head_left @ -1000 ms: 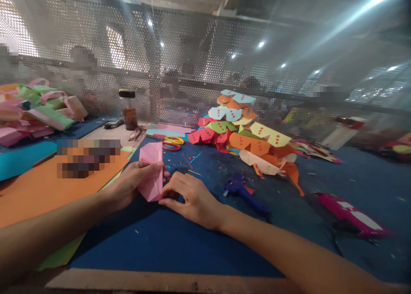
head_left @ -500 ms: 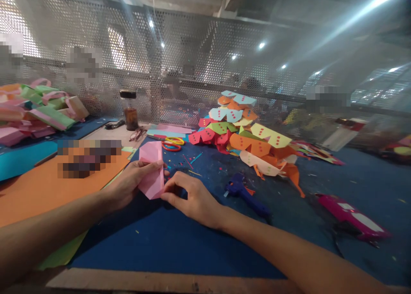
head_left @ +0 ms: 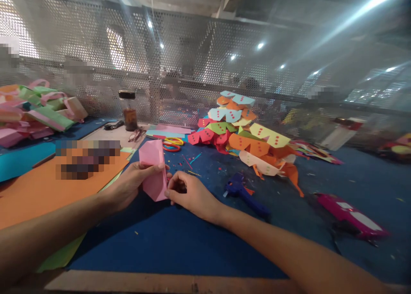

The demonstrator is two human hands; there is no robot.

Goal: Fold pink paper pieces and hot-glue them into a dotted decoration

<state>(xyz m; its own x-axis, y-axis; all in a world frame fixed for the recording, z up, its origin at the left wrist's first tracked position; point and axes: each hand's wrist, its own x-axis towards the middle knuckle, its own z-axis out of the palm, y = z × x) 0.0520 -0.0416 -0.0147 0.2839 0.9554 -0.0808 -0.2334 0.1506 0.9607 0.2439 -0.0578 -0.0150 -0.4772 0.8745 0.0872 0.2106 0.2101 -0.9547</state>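
Observation:
A folded piece of pink paper (head_left: 153, 183) is held upright above the blue tabletop, its right edge creased into a narrow flap. My left hand (head_left: 133, 180) grips it from the left, thumb across the front and fingers behind, where they are mostly hidden. With thumb and forefinger, my right hand (head_left: 189, 195) pinches the lower right edge of the same paper. Just beyond lie scissors with red and yellow handles (head_left: 173, 144). To the right of my right hand rests a blue glue gun (head_left: 245, 195).
Folded paper shapes with dotted fronts (head_left: 253, 144) are heaped behind the glue gun. A magenta device (head_left: 353, 217) lies at right. Orange sheets (head_left: 96, 191) spread at left, near a dark-lidded jar (head_left: 130, 114). Pastel paper pieces (head_left: 41, 110) are piled far left, before a perforated metal screen (head_left: 192, 50).
The pink paper has turned slightly and its right-edge flap stands out more. My right fingers have shifted a little rightward and curled closer on its lower edge.

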